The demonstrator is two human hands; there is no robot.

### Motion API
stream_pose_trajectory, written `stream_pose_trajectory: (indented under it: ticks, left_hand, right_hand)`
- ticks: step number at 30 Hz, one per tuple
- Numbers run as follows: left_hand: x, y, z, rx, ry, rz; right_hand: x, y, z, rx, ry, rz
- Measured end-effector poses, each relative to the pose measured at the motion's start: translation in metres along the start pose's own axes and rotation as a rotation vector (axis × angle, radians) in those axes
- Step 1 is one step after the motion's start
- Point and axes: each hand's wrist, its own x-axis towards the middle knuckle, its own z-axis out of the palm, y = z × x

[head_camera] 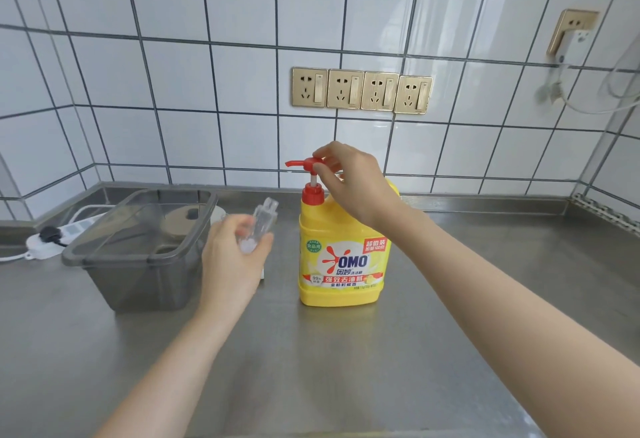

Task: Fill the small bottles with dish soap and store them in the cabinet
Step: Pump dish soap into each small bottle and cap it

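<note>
A small clear bottle (264, 221), tilted with its open neck pointing up and to the right, is held in the left hand (232, 257) above the steel worktop (346, 351). The left fingers (258, 247) are curled closed around the bottle's lower half. Just to its right, apart from it, stands a large yellow dish soap jug (343, 254) with a red pump (306, 164), the spout pointing left toward the small bottle. The right hand (353, 181) is at the pump head, its fingers (323, 153) pinched closed on the red top from above and behind. To the left of the left hand sits a smoky grey transparent plastic bin (138, 250) holding blurred items that cannot be made out. Behind the bin lies a white power strip (65, 231) with a black plug. On the white tiled wall behind the jug is a row of four gold sockets (362, 90)
</note>
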Motion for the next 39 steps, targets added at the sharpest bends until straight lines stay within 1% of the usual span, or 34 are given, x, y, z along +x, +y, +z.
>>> stream_pose_trajectory:
  ticks: [2, 7, 17, 20, 23, 26, 32, 35, 37, 39]
  left_hand:
    - [0.015, 0.010, 0.007, -0.054, -0.016, -0.005]
    - [0.032, 0.023, 0.013, -0.072, 0.014, 0.048]
    - [0.041, 0.031, 0.007, -0.055, 0.052, 0.217]
    - [0.045, 0.031, 0.004, -0.035, 0.074, 0.271]
    - [0.049, 0.029, 0.002, 0.007, 0.083, 0.321]
    - [0.050, 0.027, 0.003, 0.043, 0.088, 0.363]
    - [0.051, 0.020, 0.000, -0.048, 0.111, 0.336]
    - [0.053, 0.016, -0.001, -0.025, 0.126, 0.341]
    - [0.052, 0.016, -0.003, -0.017, 0.127, 0.355]
    - [0.051, 0.015, -0.004, -0.020, 0.132, 0.373]
  right_hand:
    - [-0.001, 0.001, -0.001, 0.002, -0.017, 0.009]
    - [0.002, 0.002, -0.003, -0.023, -0.034, 0.000]
    - [0.003, 0.001, -0.004, -0.026, -0.043, -0.022]
    - [0.008, -0.006, -0.008, 0.031, -0.035, 0.035]
    - [0.029, -0.016, -0.008, 0.115, -0.045, 0.167]
    - [0.053, -0.026, 0.000, 0.155, -0.104, 0.272]
    - [0.086, -0.021, 0.019, 0.052, -0.317, 0.497]
    - [0.090, -0.021, 0.021, -0.031, -0.437, 0.572]
    - [0.089, -0.022, 0.020, -0.087, -0.545, 0.605]
    - [0.089, -0.022, 0.021, -0.128, -0.590, 0.617]
